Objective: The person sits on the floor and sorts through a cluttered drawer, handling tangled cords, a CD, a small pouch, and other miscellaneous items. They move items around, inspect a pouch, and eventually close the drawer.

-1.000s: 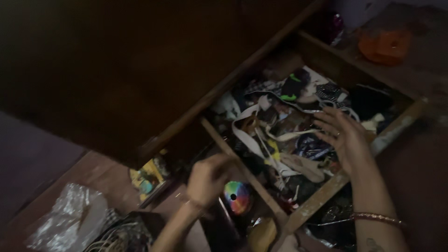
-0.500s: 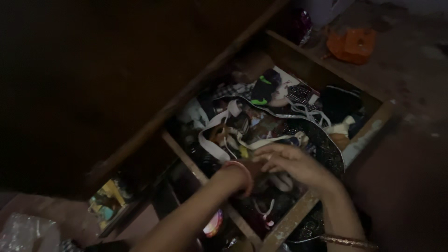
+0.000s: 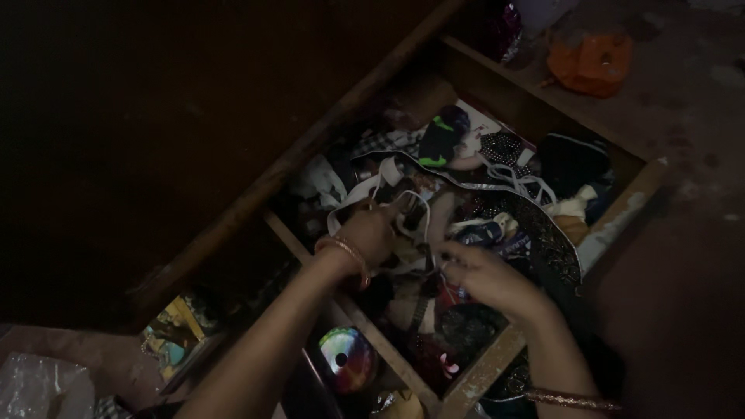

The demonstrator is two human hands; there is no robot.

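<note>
White straps (image 3: 388, 203), tangled amid mixed cloth in open wooden drawer (image 3: 621, 221), near its middle. Left hand (image 3: 371, 233), bangle at wrist, closed around the straps' loops, grip tight on them. Right hand (image 3: 485, 277) just beside, toward drawer's front edge, fingers curled over a thin white cord; whether pinched or only touched, cannot tell. Black sequined fabric (image 3: 551, 248) draped along drawer's right side. Green-and-black item (image 3: 439, 140) near back edge. Shiny disc (image 3: 347, 358) in neighbouring compartment, left of divider. Orange object (image 3: 590, 62) on floor beyond drawer's back corner.

drawer clutter (image 3: 466, 225) dim, indistinct
</note>
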